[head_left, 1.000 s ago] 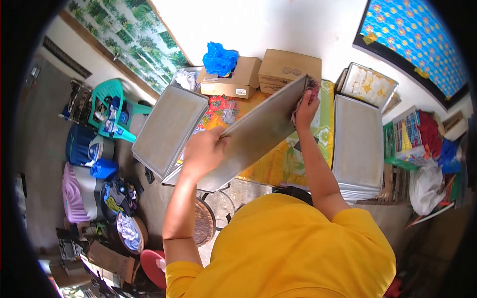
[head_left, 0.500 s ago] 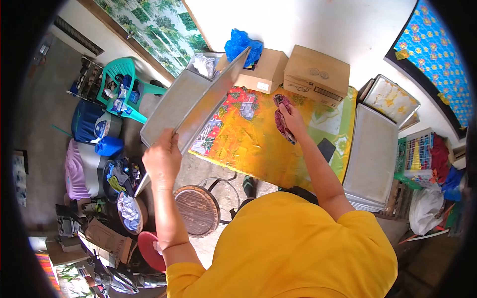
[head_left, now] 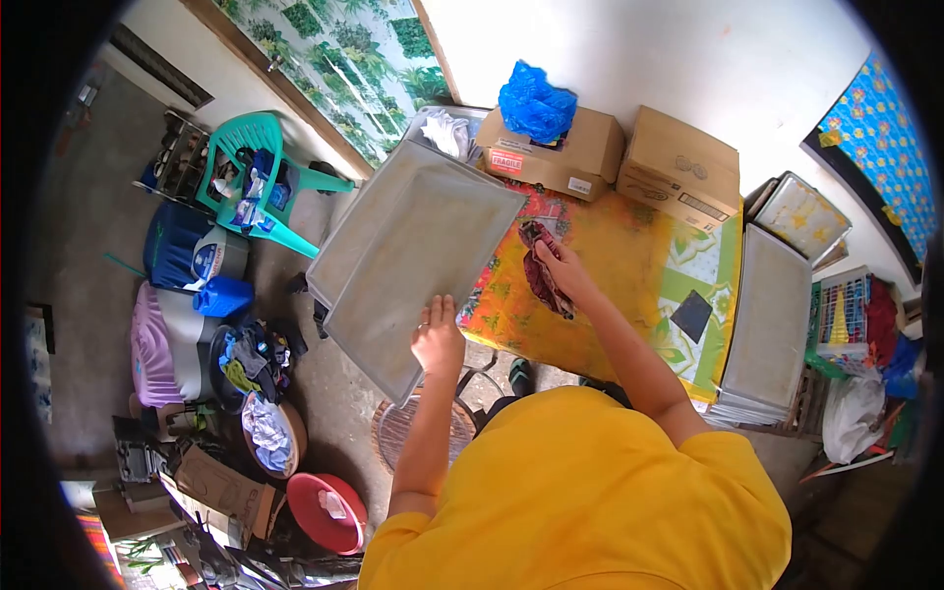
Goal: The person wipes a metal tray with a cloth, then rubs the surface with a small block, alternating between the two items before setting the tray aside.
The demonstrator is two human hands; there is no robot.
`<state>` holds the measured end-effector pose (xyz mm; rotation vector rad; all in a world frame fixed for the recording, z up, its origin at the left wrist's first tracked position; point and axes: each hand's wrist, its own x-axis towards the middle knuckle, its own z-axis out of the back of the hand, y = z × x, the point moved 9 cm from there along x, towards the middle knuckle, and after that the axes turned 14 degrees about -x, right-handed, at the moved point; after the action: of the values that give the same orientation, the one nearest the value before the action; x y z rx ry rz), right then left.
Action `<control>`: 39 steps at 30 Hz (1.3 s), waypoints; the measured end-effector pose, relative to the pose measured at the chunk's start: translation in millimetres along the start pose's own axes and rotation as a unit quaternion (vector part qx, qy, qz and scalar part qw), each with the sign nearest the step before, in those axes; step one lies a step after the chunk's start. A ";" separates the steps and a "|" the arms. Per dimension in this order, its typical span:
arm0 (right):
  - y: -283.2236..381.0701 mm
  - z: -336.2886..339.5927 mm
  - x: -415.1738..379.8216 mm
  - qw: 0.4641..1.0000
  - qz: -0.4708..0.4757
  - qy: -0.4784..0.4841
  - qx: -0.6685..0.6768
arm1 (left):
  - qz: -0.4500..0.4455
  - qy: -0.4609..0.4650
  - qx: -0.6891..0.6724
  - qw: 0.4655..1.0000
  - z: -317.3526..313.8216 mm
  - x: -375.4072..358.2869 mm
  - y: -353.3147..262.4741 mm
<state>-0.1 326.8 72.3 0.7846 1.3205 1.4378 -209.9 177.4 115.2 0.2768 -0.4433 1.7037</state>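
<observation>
A flat grey metal tray point(head_left: 423, 256) lies tilted over another tray point(head_left: 339, 231) at the left end of the table. On its near edge rests my left hand point(head_left: 438, 339), its fingertips spread over the tray's surface and its thumb out of sight. My right hand point(head_left: 565, 275) grips a crumpled dark red patterned cloth point(head_left: 541, 267) above the yellow tablecloth point(head_left: 615, 258). A small dark flat object point(head_left: 691, 316) lies on the green and white part of the table cover.
Two cardboard boxes point(head_left: 678, 162) and a blue plastic bag point(head_left: 537, 103) stand at the table's back. More trays point(head_left: 767, 324) are stacked on the right. A round stool point(head_left: 398, 433), a red basin point(head_left: 327, 511) and a green chair point(head_left: 246, 167) are around the left side.
The tray has swung from nearly upright to a flatter tilt, its broad face now showing. My left hand has moved right with it, and the cloth in my right hand has shifted slightly left.
</observation>
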 end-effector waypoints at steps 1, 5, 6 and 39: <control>5.8 -5.0 1.8 1.000 0.012 -0.003 -0.009 | 0.001 0.017 0.001 1.000 -15.8 0.3 6.7; -9.5 -25.6 20.0 1.000 -0.012 -0.002 0.028 | 0.043 0.131 0.014 0.990 -92.2 4.1 52.7; -8.7 -28.3 22.6 0.999 -0.014 -0.017 0.030 | 0.057 0.170 0.002 0.984 -97.9 9.5 60.5; -14.2 -174.8 32.9 0.960 -0.129 0.036 -0.248 | 0.590 -0.173 -0.531 0.583 -105.1 -114.1 240.0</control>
<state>-168.3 299.7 19.1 0.2215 1.0049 1.5044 -418.2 89.9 -59.8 -0.8019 -2.2197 2.1972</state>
